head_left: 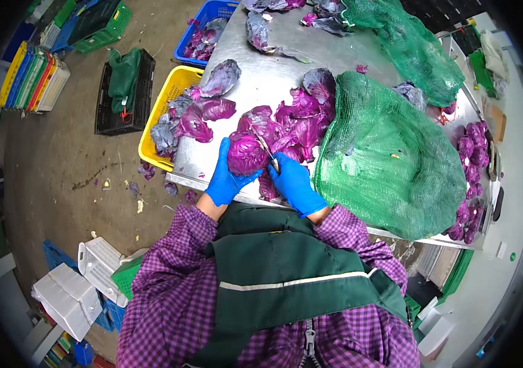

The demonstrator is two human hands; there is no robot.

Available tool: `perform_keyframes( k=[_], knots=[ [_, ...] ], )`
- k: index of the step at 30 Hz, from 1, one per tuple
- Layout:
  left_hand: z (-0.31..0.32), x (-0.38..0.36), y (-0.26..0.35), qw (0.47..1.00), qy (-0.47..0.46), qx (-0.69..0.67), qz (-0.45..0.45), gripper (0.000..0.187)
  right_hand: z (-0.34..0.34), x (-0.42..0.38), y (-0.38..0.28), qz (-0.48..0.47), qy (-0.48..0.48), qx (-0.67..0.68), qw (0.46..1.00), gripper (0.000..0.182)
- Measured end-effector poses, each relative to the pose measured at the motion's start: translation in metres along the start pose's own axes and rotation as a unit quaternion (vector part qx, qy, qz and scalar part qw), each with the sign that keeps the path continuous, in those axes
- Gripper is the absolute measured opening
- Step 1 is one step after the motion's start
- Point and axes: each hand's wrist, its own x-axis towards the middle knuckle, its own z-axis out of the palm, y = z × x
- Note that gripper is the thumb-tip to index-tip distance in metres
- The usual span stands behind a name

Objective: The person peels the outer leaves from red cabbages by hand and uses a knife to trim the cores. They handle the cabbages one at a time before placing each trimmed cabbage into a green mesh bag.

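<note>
At the near edge of the metal table, my left hand in a blue glove cups a round red cabbage from its left and below. A small knife is gripped in my right hand, also gloved in blue; its blade lies against the cabbage's right side. Loose purple cabbage leaves are heaped just beyond and to the right of the cabbage. Darker outer leaves spill over the table's left edge into a yellow crate.
A large green mesh sack spreads over the table's right, with another mesh sack behind. Several cabbages line the far right. A blue crate holds leaves. On the floor stand a black crate and a white box.
</note>
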Motion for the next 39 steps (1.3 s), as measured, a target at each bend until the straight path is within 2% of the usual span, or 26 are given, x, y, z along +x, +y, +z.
perform_keyframes(
  k=[3,5,11,13,17,19,20,21,23,25,27,28,29,30,31,32,33,34,35,36,38,39],
  knots=[
    [0.002,0.003,-0.001,1.000,-0.001,-0.016,0.000,0.069,0.000,-0.002,-0.003,-0.014,-0.002,0.003,1.000,0.024],
    [0.007,0.001,-0.002,0.999,0.031,-0.003,0.010,0.069,-0.001,-0.005,-0.004,-0.009,-0.011,0.003,1.000,0.023],
    [0.007,0.000,0.001,1.000,0.026,-0.015,-0.006,0.070,0.000,-0.001,-0.002,-0.017,0.056,0.028,0.998,0.021],
    [0.010,0.000,0.001,1.000,0.030,-0.003,0.000,0.070,0.001,0.002,-0.002,0.005,-0.035,-0.006,0.999,0.020],
    [0.004,0.008,0.000,0.999,0.043,-0.003,-0.007,0.069,0.023,0.022,0.014,0.010,-0.007,-0.008,1.000,0.021],
    [-0.002,0.015,-0.003,0.999,0.030,0.026,-0.018,0.069,0.028,0.034,0.017,0.014,-0.021,-0.065,0.998,0.019],
    [-0.006,0.016,-0.005,0.998,0.024,0.052,-0.021,0.069,0.047,0.040,0.037,-0.068,0.045,-0.046,0.996,0.021],
    [0.001,0.012,-0.007,0.995,0.054,0.084,-0.020,0.068,0.044,0.044,0.034,-0.068,0.057,-0.043,0.995,0.021],
    [0.009,0.007,-0.005,0.995,0.054,0.089,-0.001,0.067,0.043,0.041,0.030,-0.012,0.022,-0.048,0.999,0.020],
    [0.004,0.004,-0.004,0.996,0.025,0.079,-0.015,0.064,0.035,0.041,0.037,-0.016,0.035,-0.035,0.999,0.017],
    [0.010,-0.004,-0.003,0.997,-0.004,0.069,-0.023,0.063,0.033,0.042,0.044,0.026,0.018,0.098,0.995,0.027],
    [0.024,-0.017,-0.006,0.982,0.024,0.179,0.048,0.062,0.019,0.042,0.037,0.115,-0.071,0.334,0.933,0.038],
    [0.031,-0.025,-0.007,0.950,0.051,0.284,0.119,0.064,0.002,0.031,0.033,0.173,-0.085,0.465,0.864,0.039],
    [0.033,-0.025,-0.005,0.930,0.001,0.315,0.189,0.077,-0.001,0.029,0.038,0.200,-0.126,0.576,0.782,0.040],
    [0.036,-0.029,-0.005,0.930,-0.006,0.317,0.187,0.077,-0.006,0.026,0.043,0.220,-0.161,0.676,0.684,0.040],
    [0.040,-0.033,-0.004,0.892,-0.035,0.386,0.232,0.083,-0.013,0.021,0.049,0.231,-0.212,0.697,0.645,0.040],
    [0.052,-0.040,0.000,0.846,-0.065,0.451,0.276,0.089,-0.009,0.023,0.033,0.298,-0.130,0.727,0.604,0.041],
    [0.062,-0.044,0.004,0.815,-0.075,0.491,0.300,0.094,-0.022,0.017,0.033,0.279,-0.148,0.754,0.576,0.042],
    [0.072,-0.047,0.006,0.812,-0.089,0.494,0.299,0.094,-0.033,0.013,0.033,0.258,-0.167,0.779,0.547,0.044],
    [0.081,-0.051,0.007,0.815,-0.118,0.476,0.309,0.096,-0.029,0.013,0.042,0.251,-0.154,0.783,0.548,0.044],
    [0.094,-0.054,0.004,0.816,-0.156,0.459,0.315,0.098,-0.012,0.014,0.065,0.086,-0.232,0.901,0.357,0.049],
    [0.097,-0.052,0.000,0.812,-0.172,0.465,0.308,0.098,-0.019,0.008,0.059,0.076,-0.215,0.906,0.357,0.049]
  ],
)
